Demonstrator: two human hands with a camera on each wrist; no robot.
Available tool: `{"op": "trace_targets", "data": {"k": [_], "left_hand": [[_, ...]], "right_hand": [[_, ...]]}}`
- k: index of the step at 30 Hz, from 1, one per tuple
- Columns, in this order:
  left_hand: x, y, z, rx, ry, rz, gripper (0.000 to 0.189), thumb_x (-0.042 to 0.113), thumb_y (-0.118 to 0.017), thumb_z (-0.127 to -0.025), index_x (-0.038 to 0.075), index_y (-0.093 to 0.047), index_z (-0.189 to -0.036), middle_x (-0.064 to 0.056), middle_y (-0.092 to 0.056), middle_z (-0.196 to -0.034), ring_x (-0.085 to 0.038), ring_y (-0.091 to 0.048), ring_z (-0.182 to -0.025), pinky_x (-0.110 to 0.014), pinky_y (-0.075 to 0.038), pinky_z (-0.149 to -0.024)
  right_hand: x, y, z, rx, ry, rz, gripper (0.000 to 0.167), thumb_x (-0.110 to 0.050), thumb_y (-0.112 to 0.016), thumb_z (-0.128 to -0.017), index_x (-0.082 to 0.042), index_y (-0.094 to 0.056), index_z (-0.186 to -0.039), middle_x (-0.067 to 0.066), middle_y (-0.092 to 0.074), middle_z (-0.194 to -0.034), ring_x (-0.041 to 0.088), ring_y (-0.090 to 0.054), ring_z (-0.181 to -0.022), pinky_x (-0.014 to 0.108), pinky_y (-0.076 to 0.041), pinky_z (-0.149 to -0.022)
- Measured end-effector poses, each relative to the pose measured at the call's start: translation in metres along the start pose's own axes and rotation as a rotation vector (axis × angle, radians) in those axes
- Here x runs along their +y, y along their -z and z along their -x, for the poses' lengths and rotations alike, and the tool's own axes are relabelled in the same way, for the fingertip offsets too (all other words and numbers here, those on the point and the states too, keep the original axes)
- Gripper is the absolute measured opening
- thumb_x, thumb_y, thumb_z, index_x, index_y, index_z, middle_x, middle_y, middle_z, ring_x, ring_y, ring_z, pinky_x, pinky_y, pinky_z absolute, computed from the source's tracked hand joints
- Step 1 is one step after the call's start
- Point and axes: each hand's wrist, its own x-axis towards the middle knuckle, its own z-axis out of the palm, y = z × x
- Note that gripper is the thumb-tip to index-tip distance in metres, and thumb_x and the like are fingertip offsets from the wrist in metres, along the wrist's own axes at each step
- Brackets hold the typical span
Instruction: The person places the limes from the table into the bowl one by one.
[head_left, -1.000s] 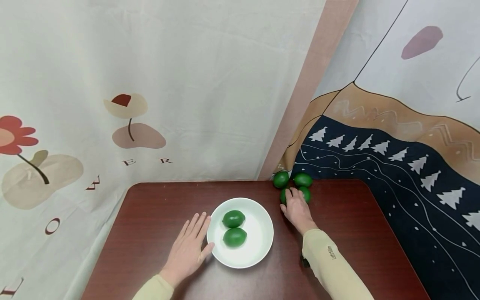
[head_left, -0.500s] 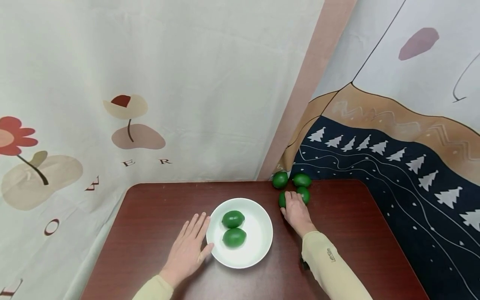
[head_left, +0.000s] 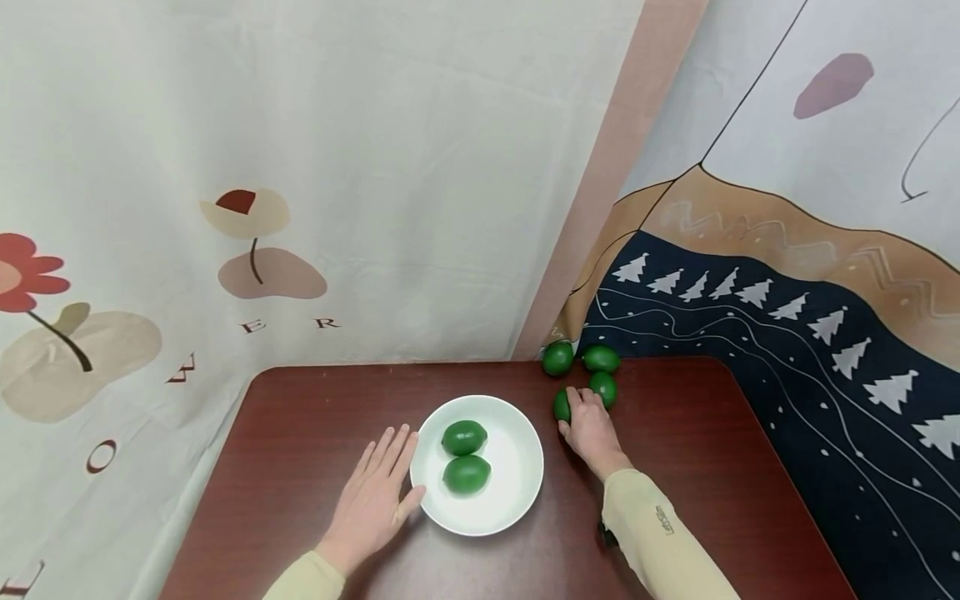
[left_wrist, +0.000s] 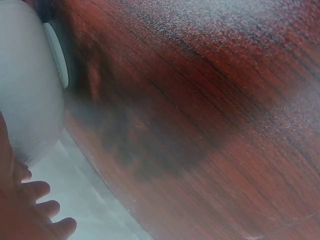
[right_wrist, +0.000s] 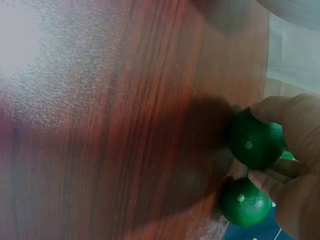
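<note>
My right hand [head_left: 590, 433] grips a green lime [right_wrist: 256, 140], thumb on one side and fingers on the other, at the table's far right. A second lime [right_wrist: 245, 202] sits right beside those fingers in the right wrist view; behind stand two more, a left lime [head_left: 557, 358] and a right lime [head_left: 602, 358]. My left hand [head_left: 373, 497] has its fingers straight, with fingertips and thumb at the left rim of a white bowl [head_left: 517, 471]. Inside the bowl lie an upper lime [head_left: 464, 437] and a lower lime [head_left: 467, 474], touching one another.
The dark red-brown wooden table [head_left: 300, 417] ends at a back edge just past the limes. Behind it hangs a pale printed cloth [head_left: 420, 208], with a navy cloth [head_left: 720, 333] of white trees on the right.
My right hand has drawn slightly toward me with the gripped lime, widening the gap to the limes behind. The left hand stays by the bowl.
</note>
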Motion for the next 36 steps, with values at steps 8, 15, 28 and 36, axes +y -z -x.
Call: {"op": "trace_targets", "data": {"k": [8, 15, 28, 36], "left_hand": [[-0.002, 0.0, -0.001, -0.002, 0.002, -0.003, 0.076, 0.045, -0.063, -0.097, 0.001, -0.043, -0.156, -0.018, -0.041, -0.162, -0.039, -0.037, -0.15, -0.055, -0.031, -0.121], [-0.001, 0.0, 0.0, 0.003, -0.001, -0.008, 0.076, 0.046, -0.062, -0.096, 0.001, -0.044, -0.155, -0.017, -0.039, -0.163, -0.038, -0.036, -0.151, -0.056, -0.033, -0.12], [-0.002, -0.001, 0.002, 0.001, -0.001, -0.016, 0.077, 0.046, -0.062, -0.096, 0.001, -0.043, -0.156, -0.017, -0.042, -0.162, -0.038, -0.036, -0.151, -0.055, -0.033, -0.12], [-0.003, -0.004, 0.001, 0.028, -0.008, -0.004, 0.077, 0.046, -0.062, -0.096, 0.002, -0.043, -0.156, -0.017, -0.042, -0.162, -0.037, -0.036, -0.151, -0.055, -0.034, -0.118]], "right_hand": [[-0.001, -0.001, 0.005, 0.015, 0.004, -0.033, 0.061, -0.012, -0.083, -0.085, 0.008, -0.057, -0.136, 0.03, -0.06, -0.127, 0.045, -0.061, -0.116, 0.055, -0.056, -0.098], [0.003, -0.004, 0.012, 0.024, -0.011, -0.069, 0.06, -0.011, -0.081, -0.086, 0.008, -0.056, -0.138, 0.03, -0.059, -0.13, 0.044, -0.06, -0.119, 0.056, -0.055, -0.099], [0.009, -0.006, 0.022, 0.063, -0.012, -0.105, 0.062, -0.011, -0.081, -0.085, 0.007, -0.057, -0.139, 0.029, -0.058, -0.133, 0.045, -0.057, -0.123, 0.057, -0.053, -0.101], [0.01, -0.004, 0.024, 0.08, 0.004, -0.115, 0.063, -0.011, -0.082, -0.084, 0.008, -0.057, -0.139, 0.029, -0.059, -0.132, 0.046, -0.057, -0.123, 0.059, -0.053, -0.1]]}}
